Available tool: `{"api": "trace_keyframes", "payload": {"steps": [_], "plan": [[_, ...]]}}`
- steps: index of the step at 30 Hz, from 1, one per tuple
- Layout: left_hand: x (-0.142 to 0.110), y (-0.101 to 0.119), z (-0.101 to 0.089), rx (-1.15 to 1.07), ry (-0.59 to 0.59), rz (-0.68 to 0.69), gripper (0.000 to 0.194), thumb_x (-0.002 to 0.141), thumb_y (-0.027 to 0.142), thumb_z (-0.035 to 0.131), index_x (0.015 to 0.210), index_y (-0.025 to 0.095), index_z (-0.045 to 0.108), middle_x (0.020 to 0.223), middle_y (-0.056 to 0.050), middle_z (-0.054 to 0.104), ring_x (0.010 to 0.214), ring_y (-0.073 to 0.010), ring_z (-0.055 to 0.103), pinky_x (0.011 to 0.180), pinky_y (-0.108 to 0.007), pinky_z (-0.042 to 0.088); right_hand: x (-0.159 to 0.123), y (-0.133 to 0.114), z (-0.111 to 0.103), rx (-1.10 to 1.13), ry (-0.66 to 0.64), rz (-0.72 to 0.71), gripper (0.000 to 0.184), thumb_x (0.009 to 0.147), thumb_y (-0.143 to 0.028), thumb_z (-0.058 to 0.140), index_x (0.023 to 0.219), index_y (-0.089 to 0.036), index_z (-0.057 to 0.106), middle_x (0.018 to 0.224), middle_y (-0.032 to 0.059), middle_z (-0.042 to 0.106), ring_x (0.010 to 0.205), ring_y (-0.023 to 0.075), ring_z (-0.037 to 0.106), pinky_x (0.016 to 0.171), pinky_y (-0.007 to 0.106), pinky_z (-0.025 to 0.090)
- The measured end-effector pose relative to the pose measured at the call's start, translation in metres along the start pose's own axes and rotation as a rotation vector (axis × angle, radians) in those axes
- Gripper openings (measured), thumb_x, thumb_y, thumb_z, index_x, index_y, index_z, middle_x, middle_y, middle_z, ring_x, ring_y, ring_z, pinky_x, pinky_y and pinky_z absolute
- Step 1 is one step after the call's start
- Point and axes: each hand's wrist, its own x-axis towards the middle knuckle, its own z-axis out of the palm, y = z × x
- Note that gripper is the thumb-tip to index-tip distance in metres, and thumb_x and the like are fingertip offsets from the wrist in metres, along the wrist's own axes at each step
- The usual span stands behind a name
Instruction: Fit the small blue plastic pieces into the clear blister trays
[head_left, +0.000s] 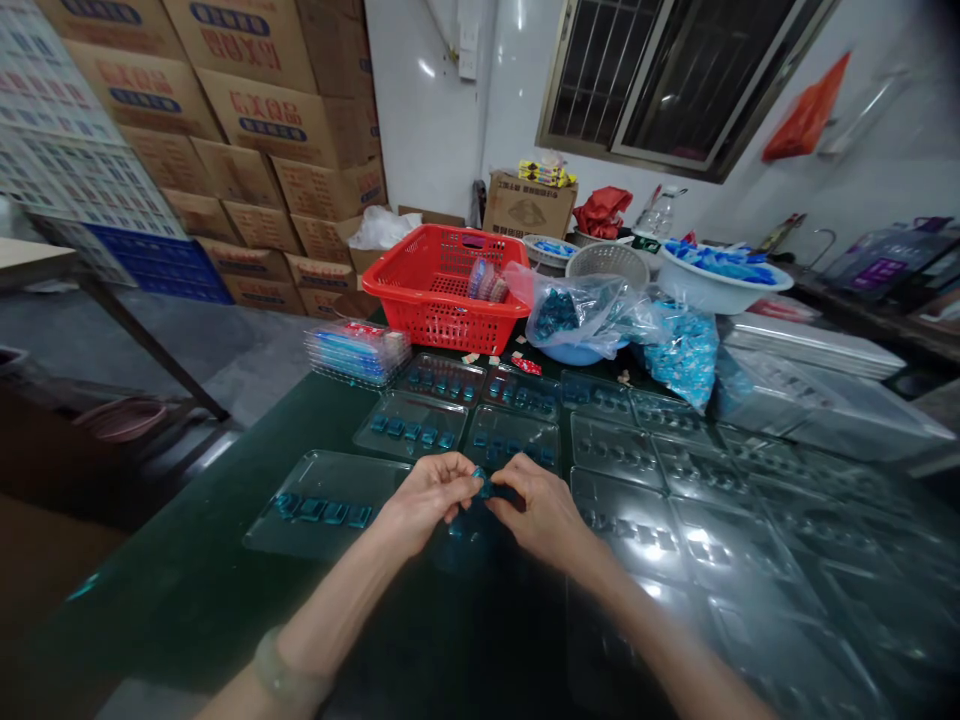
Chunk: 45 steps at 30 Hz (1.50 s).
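Head view: at the centre of the frame, the left hand (439, 490) and right hand (540, 503) pinch a small blue piece (481, 482) between thumbs and fingers. Left of them, a clear tray (337, 475) holds a row of blue squares (313, 511). A red basket (448, 326) stands at upper middle; clear trays cover the lower right.

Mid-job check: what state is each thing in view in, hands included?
Left hand: pinching a teal piece.
Right hand: at the same piece, from its other side.
Nearest left tray: flat, uncovered, row of teal blocks inside.
Red basket: upright, open-topped, packets inside.
White basin: upright, heaped with blue items.
Cartons: stacked.
Window: open or shut, unclear.
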Motion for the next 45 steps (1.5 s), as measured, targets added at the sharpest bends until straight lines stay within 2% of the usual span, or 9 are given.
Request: {"api": "trace_keyframes", "payload": {"steps": [9, 17, 21, 23, 27, 31, 37, 40, 45], "plan": [[0.0, 0.002, 0.007, -0.171, 0.038, 0.018, 0.015, 0.062, 0.02, 0.062, 0.063, 0.014, 0.048, 0.042, 0.008, 0.041, 0.034, -0.0027, 0.032, 0.035, -0.017, 0.02, 0.0, 0.009, 0.004, 0.019, 0.076, -0.022, 0.018, 0.079, -0.012, 0.045, 0.088, -0.019, 0.058, 0.083, 0.003, 0.059, 0.078, 0.0146, 0.055, 0.07, 0.024, 0.041], [-0.004, 0.004, 0.021, -0.102, 0.109, 0.115, 0.016, 0.06, 0.01, 0.059, 0.06, 0.016, 0.045, 0.04, 0.01, 0.039, 0.032, -0.0024, 0.03, 0.035, -0.017, 0.019, 0.003, 0.016, 0.004, -0.042, 0.178, 0.042, 0.027, 0.078, -0.008, 0.041, 0.092, -0.02, 0.06, 0.09, 0.0056, 0.059, 0.082, 0.0161, 0.056, 0.074, 0.025, 0.043], [-0.019, 0.023, 0.015, -0.123, 0.042, 0.157, 0.017, 0.06, 0.011, 0.061, 0.059, 0.015, 0.044, 0.055, 0.004, 0.053, 0.035, -0.0027, 0.036, 0.035, -0.017, 0.024, 0.0, 0.042, -0.012, 0.012, 0.284, 0.151, 0.022, 0.078, -0.011, 0.041, 0.082, -0.017, 0.062, 0.085, 0.0077, 0.061, 0.079, 0.0178, 0.057, 0.073, 0.03, 0.045], [-0.024, 0.029, 0.01, -0.145, 0.003, 0.17, 0.015, 0.061, 0.011, 0.061, 0.061, 0.015, 0.046, 0.065, 0.002, 0.056, 0.039, -0.0031, 0.04, 0.037, -0.018, 0.028, -0.005, 0.048, -0.022, 0.144, 0.28, 0.197, 0.021, 0.081, -0.016, 0.04, 0.086, -0.016, 0.061, 0.081, 0.0065, 0.061, 0.07, 0.0156, 0.058, 0.064, 0.029, 0.047], [-0.026, 0.03, 0.009, -0.197, -0.144, 0.167, 0.007, 0.069, 0.012, 0.055, 0.075, 0.016, 0.052, 0.061, 0.003, 0.052, 0.047, -0.0068, 0.047, 0.044, -0.02, 0.036, -0.015, 0.021, -0.034, 0.72, 0.101, 0.259, 0.028, 0.083, -0.026, 0.041, 0.11, -0.02, 0.049, 0.093, 0.0053, 0.059, 0.066, 0.0126, 0.058, 0.047, 0.022, 0.047], [-0.024, 0.027, 0.016, -0.274, -0.263, 0.162, 0.011, 0.071, 0.01, 0.048, 0.08, 0.014, 0.054, 0.071, -0.003, 0.056, 0.058, -0.0122, 0.054, 0.047, -0.022, 0.04, -0.019, -0.016, -0.034, 0.981, -0.085, 0.243, 0.029, 0.08, -0.026, 0.047, 0.109, -0.021, 0.051, 0.081, 0.0021, 0.059, 0.068, 0.0127, 0.058, 0.047, 0.02, 0.046], [-0.025, 0.029, 0.02, -0.332, -0.258, 0.123, 0.011, 0.077, 0.015, 0.043, 0.075, 0.012, 0.053, 0.073, -0.005, 0.056, 0.057, -0.0123, 0.053, 0.045, -0.022, 0.039, -0.023, -0.022, -0.028, 1.027, 0.069, 0.336, 0.022, 0.07, -0.024, 0.061, 0.091, -0.017, 0.059, 0.059, -0.0037, 0.055, 0.044, 0.0064, 0.049, 0.042, 0.018, 0.041], [-0.026, 0.032, 0.023, -0.176, -0.228, 0.115, 0.012, 0.078, 0.024, 0.049, 0.075, 0.013, 0.051, 0.064, -0.003, 0.055, 0.053, -0.0105, 0.051, 0.045, -0.021, 0.038, -0.024, -0.021, -0.028, 1.023, 0.099, 0.34, 0.022, 0.07, -0.023, 0.061, 0.091, -0.017, 0.06, 0.059, -0.0035, 0.056, 0.044, 0.0072, 0.049, 0.042, 0.019, 0.041], [-0.028, 0.033, 0.026, 0.078, -0.223, 0.063, 0.012, 0.071, 0.021, 0.057, 0.079, 0.014, 0.051, 0.051, 0.004, 0.05, 0.045, -0.0087, 0.046, 0.043, -0.021, 0.037, -0.027, -0.024, -0.031, 0.888, 0.15, 0.329, 0.022, 0.071, -0.024, 0.06, 0.093, -0.018, 0.059, 0.065, -0.0019, 0.056, 0.052, 0.0088, 0.051, 0.046, 0.02, 0.043]]}}
